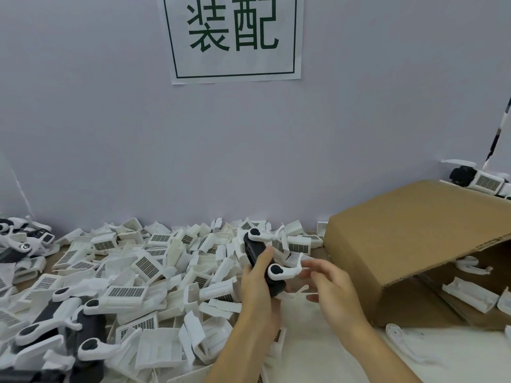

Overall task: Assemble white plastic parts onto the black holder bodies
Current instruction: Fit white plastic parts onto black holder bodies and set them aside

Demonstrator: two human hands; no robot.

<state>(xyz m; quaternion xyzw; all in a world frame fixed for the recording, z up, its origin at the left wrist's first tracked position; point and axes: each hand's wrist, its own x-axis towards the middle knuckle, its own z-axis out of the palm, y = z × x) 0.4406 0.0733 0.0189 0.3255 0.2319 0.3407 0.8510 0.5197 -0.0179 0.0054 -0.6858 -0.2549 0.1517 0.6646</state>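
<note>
My left hand (258, 288) grips a black holder body (255, 251) held above the table, tilted upright. Two white curved arms are fitted on it: one at its top (262, 235) and one lower down (284, 270), both pointing right. My right hand (330, 283) hovers just right of the lower white arm, its fingers spread and relaxed, slightly blurred, holding nothing that I can see. A large heap of loose white plastic parts (154, 266) with grid panels covers the table to the left and behind my hands.
A cardboard box (409, 244) lies on its side at the right, with white parts inside its opening. Assembled black-and-white holders (69, 335) pile up at the lower left. A single white arm (406, 345) lies at the lower right. The wall carries a paper sign (233, 37).
</note>
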